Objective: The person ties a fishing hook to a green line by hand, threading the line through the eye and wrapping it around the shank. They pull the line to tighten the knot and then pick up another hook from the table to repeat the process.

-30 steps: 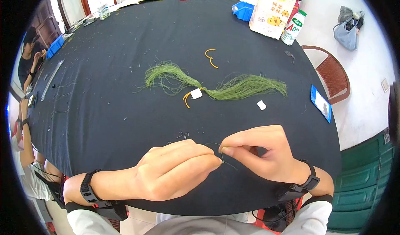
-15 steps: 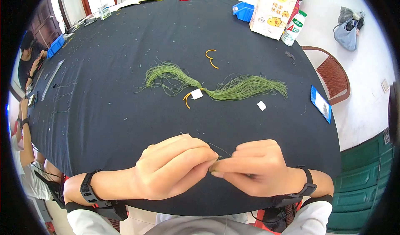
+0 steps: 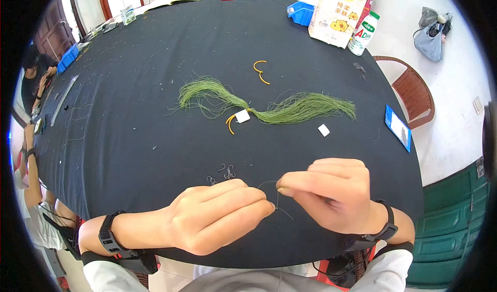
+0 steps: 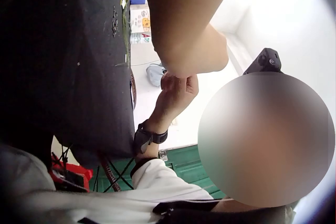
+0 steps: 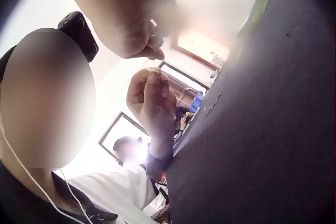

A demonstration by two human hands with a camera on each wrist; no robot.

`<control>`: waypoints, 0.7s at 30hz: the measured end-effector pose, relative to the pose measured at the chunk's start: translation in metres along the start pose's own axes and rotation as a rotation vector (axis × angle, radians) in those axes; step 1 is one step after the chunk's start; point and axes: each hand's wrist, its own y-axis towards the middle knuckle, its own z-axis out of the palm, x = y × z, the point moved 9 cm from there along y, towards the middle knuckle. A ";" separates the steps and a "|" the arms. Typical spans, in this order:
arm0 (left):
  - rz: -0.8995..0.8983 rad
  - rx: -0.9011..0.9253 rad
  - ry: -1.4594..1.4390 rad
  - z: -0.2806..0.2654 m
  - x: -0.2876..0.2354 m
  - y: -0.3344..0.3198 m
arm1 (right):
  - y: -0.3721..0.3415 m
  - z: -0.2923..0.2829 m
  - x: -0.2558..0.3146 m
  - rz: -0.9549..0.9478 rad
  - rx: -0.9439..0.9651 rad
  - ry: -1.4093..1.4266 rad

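Near the table's front edge, my left hand (image 3: 220,217) pinches a thin line (image 3: 285,213) between thumb and forefinger; its other fingers are curled. Just to the right, my right hand (image 3: 331,193) pinches the same line, which arcs up between the hands and leaves a loose end hanging below. Small metal hooks (image 3: 229,172) lie on the cloth just beyond my left hand. Farther back lies a bundle of green strands (image 3: 305,108), tied at its middle, with a white tag (image 3: 242,116) beside the tie. In the right wrist view the left hand (image 5: 152,98) shows its fingertips together.
A yellow twist tie (image 3: 261,72), a white square (image 3: 323,130) and a blue packet (image 3: 398,128) lie on the black cloth. At the back right stand a blue bin (image 3: 301,13), a tissue pack (image 3: 336,15) and a bottle (image 3: 363,34). Another person (image 3: 36,77) sits at the far left.
My right hand came in against the left fingertips, then drew back up and to the right with the line. My left hand shifted slightly down, and the hooks show again.
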 end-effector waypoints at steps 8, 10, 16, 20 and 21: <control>-0.183 -0.046 -0.052 -0.004 0.013 0.000 | -0.004 0.017 -0.024 0.249 0.097 0.292; -0.214 -0.046 -0.088 -0.006 0.015 0.002 | -0.005 0.020 -0.026 0.297 0.117 0.344; -0.291 -0.040 -0.140 -0.007 0.020 0.001 | -0.006 0.026 -0.019 0.245 0.161 0.338; -0.269 -0.056 -0.100 -0.008 0.018 0.001 | -0.005 0.023 0.000 0.061 0.125 0.173; -0.259 -0.046 -0.081 -0.008 0.017 0.002 | -0.004 0.021 0.005 0.022 0.107 0.133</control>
